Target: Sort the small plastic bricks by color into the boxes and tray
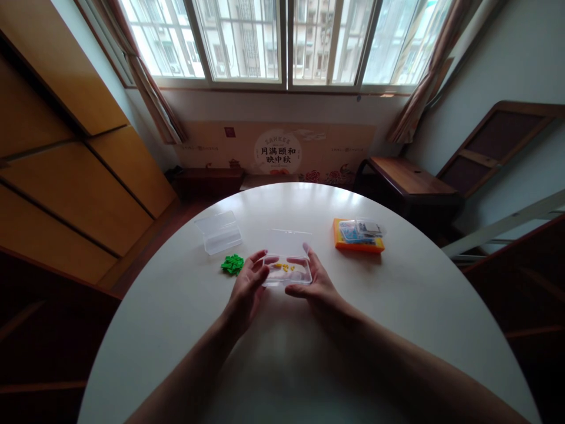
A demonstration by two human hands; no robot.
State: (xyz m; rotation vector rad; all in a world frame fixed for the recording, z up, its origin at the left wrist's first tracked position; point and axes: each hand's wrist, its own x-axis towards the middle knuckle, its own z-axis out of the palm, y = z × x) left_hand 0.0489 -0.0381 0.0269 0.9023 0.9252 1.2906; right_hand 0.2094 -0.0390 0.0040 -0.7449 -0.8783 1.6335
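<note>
A small clear plastic box (pixel 288 272) with its lid raised sits on the white round table (pixel 397 306); a few yellow pieces (pixel 283 267) lie inside it. My left hand (pixel 247 288) grips the box's left end, thumb and fingers around the edge. My right hand (pixel 315 281) holds its right side, the fingers along the box's right wall. A small heap of green bricks (pixel 232 264) lies on the table just left of my left hand.
A second clear box (pixel 219 232) stands open at the back left of the table. An orange box (pixel 358 237) with a clear packet on top lies at the back right. Beyond the table are a wooden bench, wooden cupboards and a window.
</note>
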